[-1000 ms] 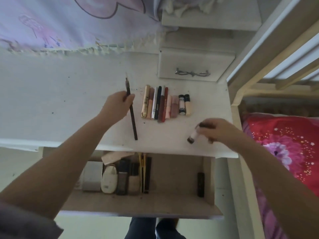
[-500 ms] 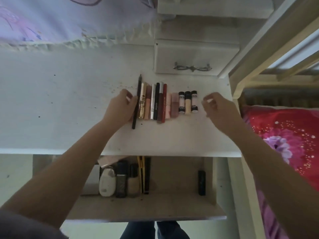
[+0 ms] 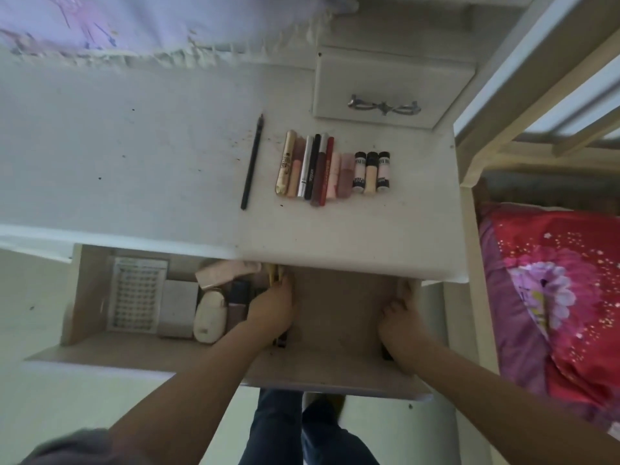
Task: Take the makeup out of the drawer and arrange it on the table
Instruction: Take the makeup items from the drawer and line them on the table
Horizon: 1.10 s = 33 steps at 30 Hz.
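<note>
Surface (image 3: 167, 156): white, carries a row of makeup tubes (image 3: 332, 169) far right, a dark pencil (image 3: 252, 162) apart on their left.
Drawer (image 3: 335, 330): open, near; more makeup (image 3: 209, 317) at its left.
Left hand (image 3: 271, 310): its grip seems curled on yellow pencils (image 3: 273, 275).
Right hand (image 3: 401, 322): grip over a dark tube (image 3: 386, 353); pinching or not, I cannot tell.

left hand (image 3: 271, 308) covers whatever it's touching in the drawer (image 3: 339, 317), right hand (image 3: 401, 318) hides most of a dark tube (image 3: 386, 354), bench (image 3: 134, 156) overhang hides the drawer's back, tube labels (image 3: 358, 169) too tiny to read, can't tell either grip
</note>
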### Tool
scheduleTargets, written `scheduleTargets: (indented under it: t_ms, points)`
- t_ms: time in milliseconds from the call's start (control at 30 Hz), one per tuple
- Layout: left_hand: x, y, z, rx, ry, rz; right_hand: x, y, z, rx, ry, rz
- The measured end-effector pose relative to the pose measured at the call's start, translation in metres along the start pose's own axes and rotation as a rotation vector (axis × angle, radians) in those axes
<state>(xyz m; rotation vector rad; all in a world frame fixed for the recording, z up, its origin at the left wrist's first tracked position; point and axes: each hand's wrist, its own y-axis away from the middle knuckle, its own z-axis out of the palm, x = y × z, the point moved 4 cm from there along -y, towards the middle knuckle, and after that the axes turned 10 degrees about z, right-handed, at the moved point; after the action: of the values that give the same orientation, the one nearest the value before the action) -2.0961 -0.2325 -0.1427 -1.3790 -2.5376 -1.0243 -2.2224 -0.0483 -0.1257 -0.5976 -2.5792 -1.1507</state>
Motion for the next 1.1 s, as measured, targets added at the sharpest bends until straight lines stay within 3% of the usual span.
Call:
scheduleTargets:
  t_ms: [167, 633, 733, 900, 1100]
  points:
    - [0.01, -0.01, 0.006, -0.047, -0.227, 0.028, 0.001, -0.002, -0.005, 0.076, -0.006, 0.054]
    - [0.001, -0.009, 0.009, 0.133, -0.057, 0.026, -0.003, 0.003, 0.013, 0.158, -0.312, 0.001]
    - [-0.003, -0.005, 0.009, 0.2, 0.114, 0.065, -0.007, 0.012, 0.013, 0.157, -0.52, -0.024]
    - [-0.004, 0.018, -0.017, 0.285, 0.519, 0.127, 0.007, 0.028, -0.017, 0.178, -1.068, 0.019]
    - [-0.008, 0.059, -0.135, 0.489, 0.654, 0.345, 0.074, 0.034, -0.094, 0.274, -1.683, -0.039]
